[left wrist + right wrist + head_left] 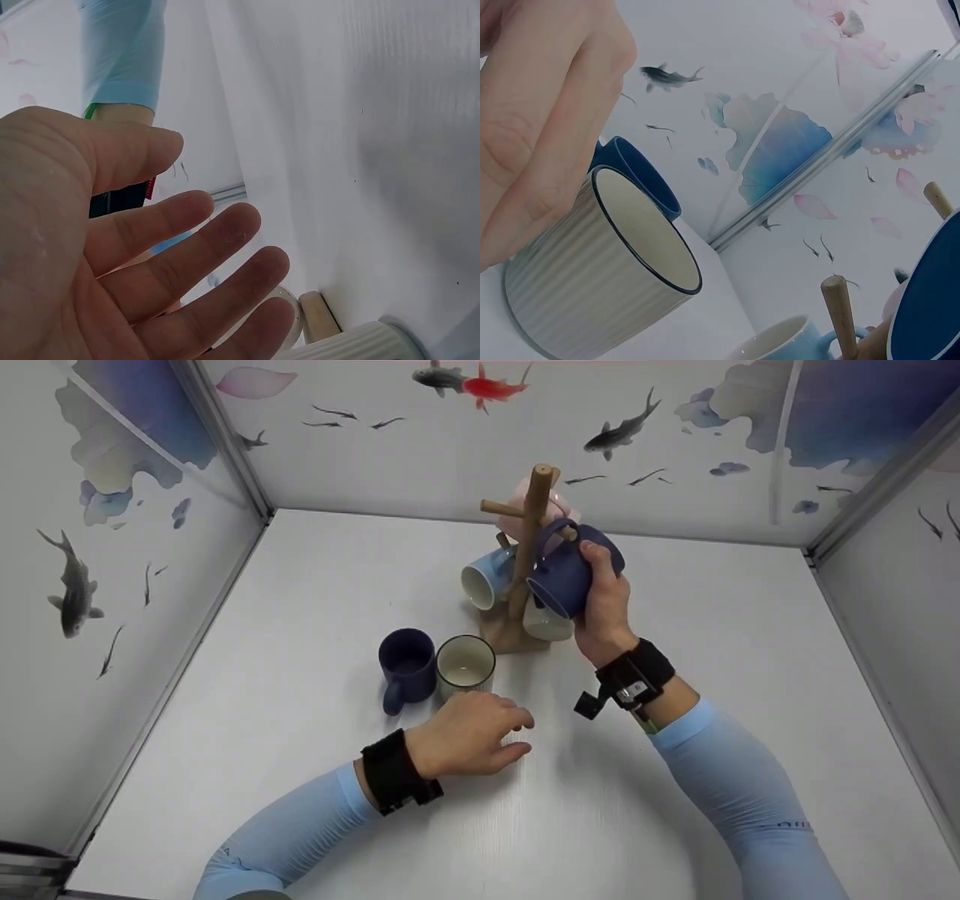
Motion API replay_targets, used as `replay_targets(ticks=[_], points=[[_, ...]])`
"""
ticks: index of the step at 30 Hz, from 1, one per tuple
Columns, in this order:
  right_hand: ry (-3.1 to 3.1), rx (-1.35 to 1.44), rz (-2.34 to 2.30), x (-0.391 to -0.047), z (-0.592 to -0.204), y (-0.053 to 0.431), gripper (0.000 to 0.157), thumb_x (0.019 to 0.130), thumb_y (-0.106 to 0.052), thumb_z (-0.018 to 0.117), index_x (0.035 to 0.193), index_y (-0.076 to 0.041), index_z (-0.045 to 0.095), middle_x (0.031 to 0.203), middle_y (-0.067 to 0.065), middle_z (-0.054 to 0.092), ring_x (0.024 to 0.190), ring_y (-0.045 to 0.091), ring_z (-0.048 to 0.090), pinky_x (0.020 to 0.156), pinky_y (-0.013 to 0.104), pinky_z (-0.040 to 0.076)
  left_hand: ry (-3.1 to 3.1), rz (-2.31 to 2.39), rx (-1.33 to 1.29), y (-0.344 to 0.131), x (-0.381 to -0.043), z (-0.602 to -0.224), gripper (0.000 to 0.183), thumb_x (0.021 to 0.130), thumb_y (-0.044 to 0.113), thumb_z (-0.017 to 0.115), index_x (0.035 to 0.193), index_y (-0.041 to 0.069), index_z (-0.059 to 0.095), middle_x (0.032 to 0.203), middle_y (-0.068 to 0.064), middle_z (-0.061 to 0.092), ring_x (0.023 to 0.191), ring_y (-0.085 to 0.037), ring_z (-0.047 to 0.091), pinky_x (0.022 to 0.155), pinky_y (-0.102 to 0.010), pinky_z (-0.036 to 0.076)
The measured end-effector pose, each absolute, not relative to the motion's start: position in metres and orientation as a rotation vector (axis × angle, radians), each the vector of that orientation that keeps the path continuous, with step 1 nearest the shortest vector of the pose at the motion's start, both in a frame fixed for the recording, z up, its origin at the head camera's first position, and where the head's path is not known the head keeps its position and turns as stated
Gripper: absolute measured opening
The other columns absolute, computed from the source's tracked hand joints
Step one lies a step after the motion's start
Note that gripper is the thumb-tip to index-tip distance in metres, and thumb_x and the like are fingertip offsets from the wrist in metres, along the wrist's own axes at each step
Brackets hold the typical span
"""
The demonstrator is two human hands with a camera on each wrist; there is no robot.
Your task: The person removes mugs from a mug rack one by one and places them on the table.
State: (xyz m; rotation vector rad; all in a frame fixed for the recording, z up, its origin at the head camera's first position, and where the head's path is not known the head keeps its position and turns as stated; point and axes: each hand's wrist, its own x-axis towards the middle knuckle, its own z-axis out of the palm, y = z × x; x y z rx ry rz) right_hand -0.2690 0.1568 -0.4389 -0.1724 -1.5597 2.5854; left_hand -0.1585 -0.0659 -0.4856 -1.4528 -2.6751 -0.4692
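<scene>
My right hand (606, 607) grips a dark blue mug (566, 577) round its body, tilted with its mouth toward the lower left. That mug's handle is at an upper peg (568, 533) of a wooden mug rack (535, 510); whether the peg passes through it I cannot tell. In the right wrist view, the mug's inside (934, 300) shows at the lower right. My left hand (472, 735) holds nothing, its fingers loosely bent, in front of a ribbed cream mug (466, 660). Its palm (45, 225) is bare in the left wrist view.
Another dark blue mug (407, 664) stands upright left of the cream one. On the rack are a light blue mug (487, 577), a pink mug (517, 514) at the back and a pale mug (547, 624) low down. Fish-patterned walls (450, 457) enclose the white table (315, 585).
</scene>
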Motion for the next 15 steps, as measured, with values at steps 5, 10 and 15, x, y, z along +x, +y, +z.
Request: replay_targets(ticks=[5,10,15], points=[[-1.58,-0.176,2.576,-0.2679,-0.4381,0.16,0.063,0.098,-0.046,0.074,0.146,-0.007,0.06,0.132,0.008,0.073,0.109,0.014,0.079,0.089,0.023,0.066,-2.668,-0.492,-1.456,-0.0661,-0.159,-0.4847,0.024,0.102,0.033,0.08,0.116,0.014,0.082,0.097,0.0,0.082,0.082,-0.017,0.077,0.069,-0.039,0.062],[-1.582,-0.164,2.57,-0.2661,-0.4369,0.1633,0.059,0.097,-0.045,0.073,0.141,-0.006,0.063,0.124,0.007,0.075,0.1,0.013,0.08,0.084,0.023,0.066,-2.669,-0.5,-1.46,-0.0665,-0.1589,-0.4823,0.025,0.103,0.033,0.078,0.118,0.012,0.082,0.1,-0.002,0.084,0.085,-0.018,0.078,0.073,-0.04,0.063],[-1.597,-0.137,2.555,-0.2621,-0.4349,0.166,0.055,0.099,-0.044,0.071,0.138,-0.006,0.064,0.12,0.006,0.075,0.098,0.013,0.08,0.083,0.023,0.066,-2.672,-0.506,-1.464,-0.0673,-0.1588,-0.4794,0.026,0.104,0.033,0.078,0.12,0.012,0.082,0.102,-0.003,0.085,0.086,-0.018,0.078,0.073,-0.039,0.063]])
